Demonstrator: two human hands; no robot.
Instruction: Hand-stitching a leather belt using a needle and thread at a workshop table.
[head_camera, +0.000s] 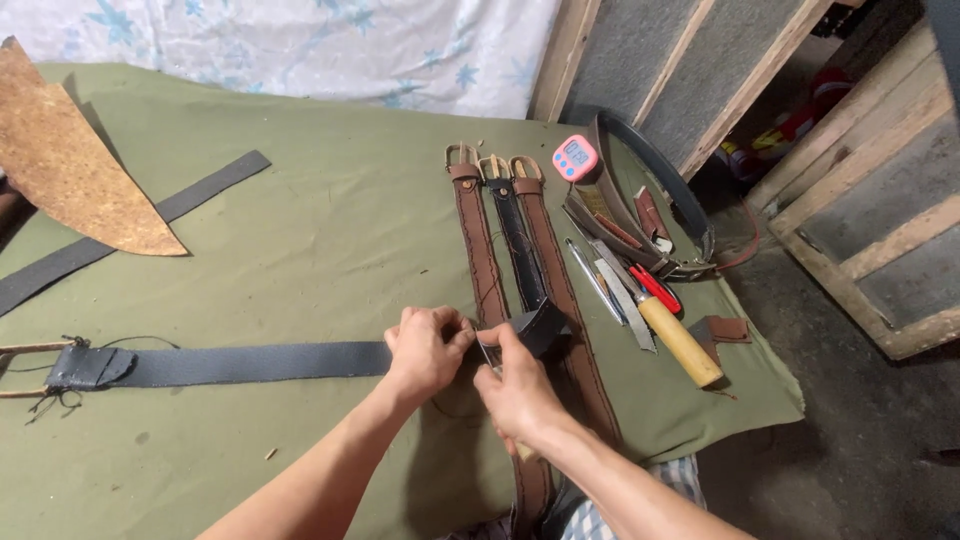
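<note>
Strap: grey webbing strap (250, 364), flat on green cloth (300, 230), dark leather patch at far end.
Left hand (425, 350): fingers pinched shut on the strap's near end.
Right hand (520, 390): fingers closed on dark leather piece (540, 328).

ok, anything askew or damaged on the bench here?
Nothing damaged. Slightly untidy: loose thread ends trail from the dark leather tab at the far end of the grey webbing strap. Both hands, left hand and right hand, pinch the strap's near end. The three belts lie straight, side by side.

Both hands, left hand (425, 348) and right hand (518, 385), fingers curled, pinched close together.
</note>
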